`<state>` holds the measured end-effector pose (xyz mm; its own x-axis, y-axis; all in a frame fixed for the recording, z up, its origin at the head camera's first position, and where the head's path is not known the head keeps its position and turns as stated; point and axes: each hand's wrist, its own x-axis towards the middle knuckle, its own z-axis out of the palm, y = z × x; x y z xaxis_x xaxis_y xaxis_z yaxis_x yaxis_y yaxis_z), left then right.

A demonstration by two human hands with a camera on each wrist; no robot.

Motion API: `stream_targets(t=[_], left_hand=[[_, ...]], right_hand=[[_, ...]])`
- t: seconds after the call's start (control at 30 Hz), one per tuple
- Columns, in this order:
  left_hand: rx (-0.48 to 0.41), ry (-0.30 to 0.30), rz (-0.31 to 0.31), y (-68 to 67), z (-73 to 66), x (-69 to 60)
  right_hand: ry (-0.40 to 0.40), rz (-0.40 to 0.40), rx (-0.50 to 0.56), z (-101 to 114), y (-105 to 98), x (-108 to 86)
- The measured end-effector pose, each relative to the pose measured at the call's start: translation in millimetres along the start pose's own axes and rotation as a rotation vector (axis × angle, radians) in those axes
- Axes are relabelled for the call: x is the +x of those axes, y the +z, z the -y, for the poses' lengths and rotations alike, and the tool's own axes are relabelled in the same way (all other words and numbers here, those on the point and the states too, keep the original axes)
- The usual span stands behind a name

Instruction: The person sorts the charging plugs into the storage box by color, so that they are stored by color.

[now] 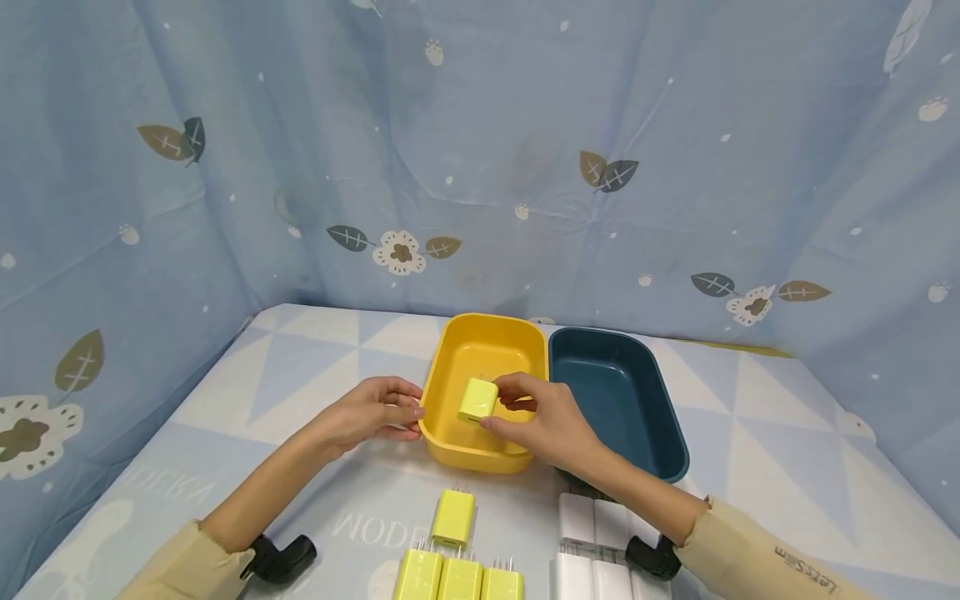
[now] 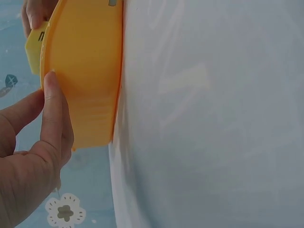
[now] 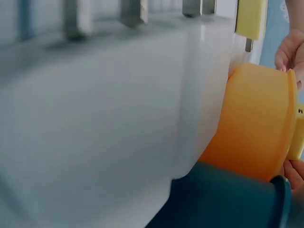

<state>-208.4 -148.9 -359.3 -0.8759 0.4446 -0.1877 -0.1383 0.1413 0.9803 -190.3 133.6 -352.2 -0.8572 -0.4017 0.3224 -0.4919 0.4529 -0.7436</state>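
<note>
In the head view my right hand point(image 1: 551, 421) holds a yellow charger plug point(image 1: 477, 400) between thumb and fingers, above the inside of a yellow bin point(image 1: 487, 461). My left hand point(image 1: 378, 411) is at the bin's left edge, thumb and fingertips on the rim. The left wrist view shows this hand point(image 2: 35, 142) against the bin's outer wall point(image 2: 90, 76), with the held plug point(image 2: 34, 50) just past the rim. In the right wrist view the plug point(image 3: 297, 135) is partly cut off at the frame edge, and only fingertips of the right hand show.
A dark blue bin point(image 1: 626, 400) stands against the yellow bin's right side. Several yellow charger plugs point(image 1: 453, 517) lie in front of the yellow bin. Several white charger plugs point(image 1: 576, 518) lie in rows under the right forearm. A blue curtain point(image 1: 480, 167) hangs behind the table.
</note>
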Motion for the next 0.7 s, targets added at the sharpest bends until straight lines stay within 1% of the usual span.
stream_targets(t=[0.3,0.5,0.7], left_hand=[[-0.004,0.002,0.009,-0.2,-0.2,0.1],[0.001,-0.007,0.007,0.3,-1.7,0.0],[0.005,-0.013,0.003,1.2,-2.5,0.5]], right_hand=[[0.086,0.042,-0.039,0,14,18.6],[0.100,0.077,-0.098,0,19,27.5],[0.107,0.095,-0.127,2,23,29.4]])
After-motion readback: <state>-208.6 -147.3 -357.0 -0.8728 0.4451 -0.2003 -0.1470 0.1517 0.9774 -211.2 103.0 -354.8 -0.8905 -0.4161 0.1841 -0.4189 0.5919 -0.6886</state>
